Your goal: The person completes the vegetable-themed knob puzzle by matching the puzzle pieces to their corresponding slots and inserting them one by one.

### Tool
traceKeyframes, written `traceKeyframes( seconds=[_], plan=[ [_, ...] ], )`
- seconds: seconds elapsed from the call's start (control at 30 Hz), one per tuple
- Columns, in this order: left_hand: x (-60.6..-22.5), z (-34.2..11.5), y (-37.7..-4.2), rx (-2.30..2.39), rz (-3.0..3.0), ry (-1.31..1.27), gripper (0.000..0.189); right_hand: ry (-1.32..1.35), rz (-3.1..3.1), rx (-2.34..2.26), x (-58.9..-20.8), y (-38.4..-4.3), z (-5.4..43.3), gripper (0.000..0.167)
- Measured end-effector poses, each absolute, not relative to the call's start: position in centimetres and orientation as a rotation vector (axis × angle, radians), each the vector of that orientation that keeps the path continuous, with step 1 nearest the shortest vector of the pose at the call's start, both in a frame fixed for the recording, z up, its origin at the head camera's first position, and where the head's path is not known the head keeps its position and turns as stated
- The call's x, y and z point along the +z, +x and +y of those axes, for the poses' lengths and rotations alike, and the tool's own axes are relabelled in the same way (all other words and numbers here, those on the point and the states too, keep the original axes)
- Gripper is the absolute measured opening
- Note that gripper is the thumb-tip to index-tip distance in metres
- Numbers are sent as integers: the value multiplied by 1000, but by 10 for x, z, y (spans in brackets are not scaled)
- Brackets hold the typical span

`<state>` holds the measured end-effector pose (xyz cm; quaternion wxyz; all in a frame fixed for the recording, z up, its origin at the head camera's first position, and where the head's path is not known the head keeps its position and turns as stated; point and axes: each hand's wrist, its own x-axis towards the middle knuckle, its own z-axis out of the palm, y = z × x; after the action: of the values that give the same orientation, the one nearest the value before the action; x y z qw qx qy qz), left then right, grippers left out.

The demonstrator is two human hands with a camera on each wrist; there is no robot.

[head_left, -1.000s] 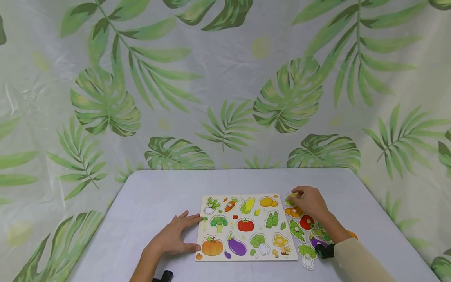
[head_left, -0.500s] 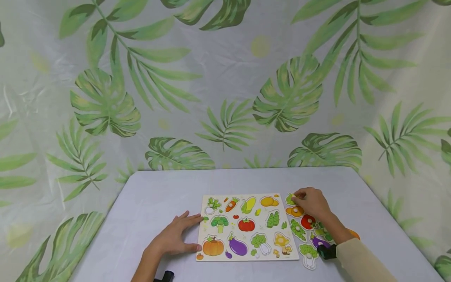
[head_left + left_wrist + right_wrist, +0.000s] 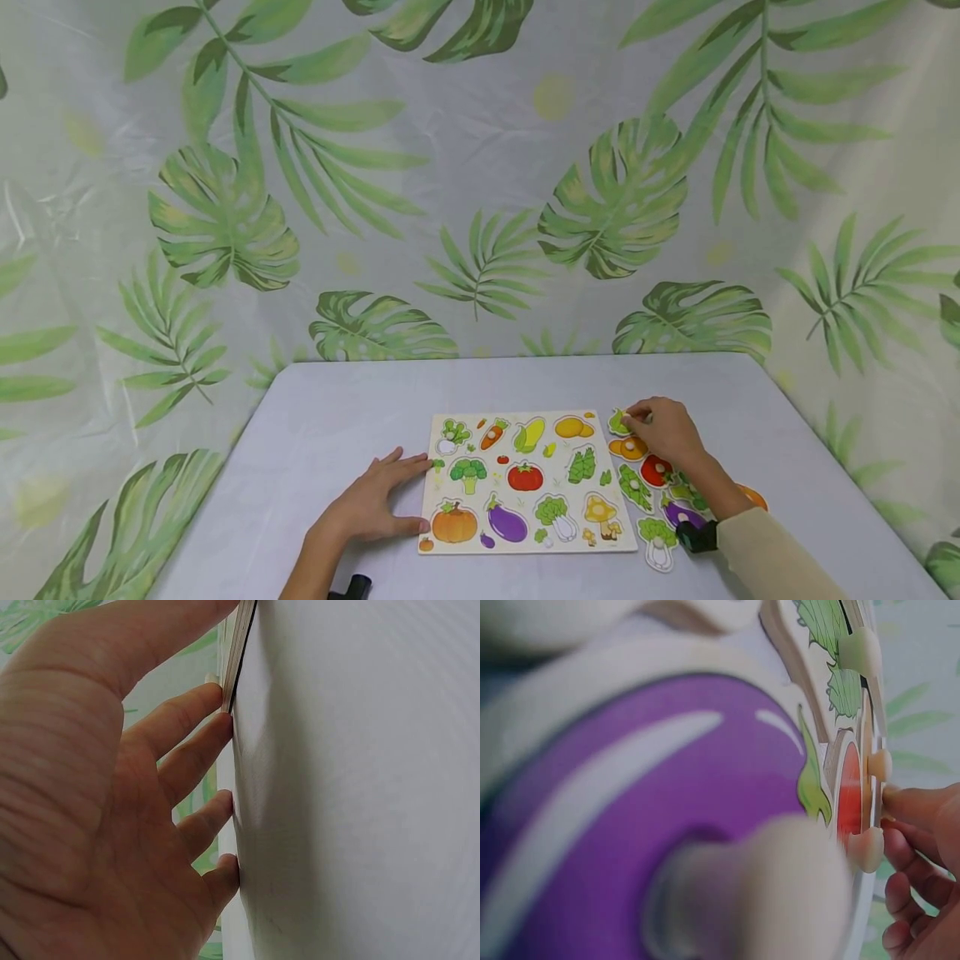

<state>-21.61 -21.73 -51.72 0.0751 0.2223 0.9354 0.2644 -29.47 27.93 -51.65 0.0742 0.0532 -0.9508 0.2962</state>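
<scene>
A flat wooden vegetable puzzle board (image 3: 491,493) lies mid-table. My left hand (image 3: 367,500) rests at its left edge, fingers spread and fairly straight; in the left wrist view, fingertips (image 3: 214,694) touch the edge. At the board's upper right, my right hand (image 3: 663,429) pinches a small green vegetable puzzle piece (image 3: 618,422), thumb and forefinger together; its knob is hidden by the fingers. Just below it lie a yellow-orange piece (image 3: 627,450), a tomato piece (image 3: 656,472) and a leafy green piece (image 3: 634,488). An eggplant piece (image 3: 652,795) fills the right wrist view.
A bok choy piece (image 3: 657,537) lies by the board's lower right corner. Under the right forearm, an orange piece (image 3: 753,497) shows partly. A carrot piece (image 3: 492,435) with a knob sits in the board. Behind the white table (image 3: 360,392) hangs a leaf-print curtain (image 3: 480,167).
The right hand's fingertips have drawn slightly right and come together on the green piece. The left hand has stayed at the board's edge.
</scene>
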Motion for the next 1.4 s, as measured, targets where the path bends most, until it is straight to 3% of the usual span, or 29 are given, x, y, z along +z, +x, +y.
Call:
traceKeyframes(
  seconds=[1.4],
  plan=[
    [-518,-218,-217,819,2792,685,86,231,-2790,912,-507,-285,266,24]
  ],
)
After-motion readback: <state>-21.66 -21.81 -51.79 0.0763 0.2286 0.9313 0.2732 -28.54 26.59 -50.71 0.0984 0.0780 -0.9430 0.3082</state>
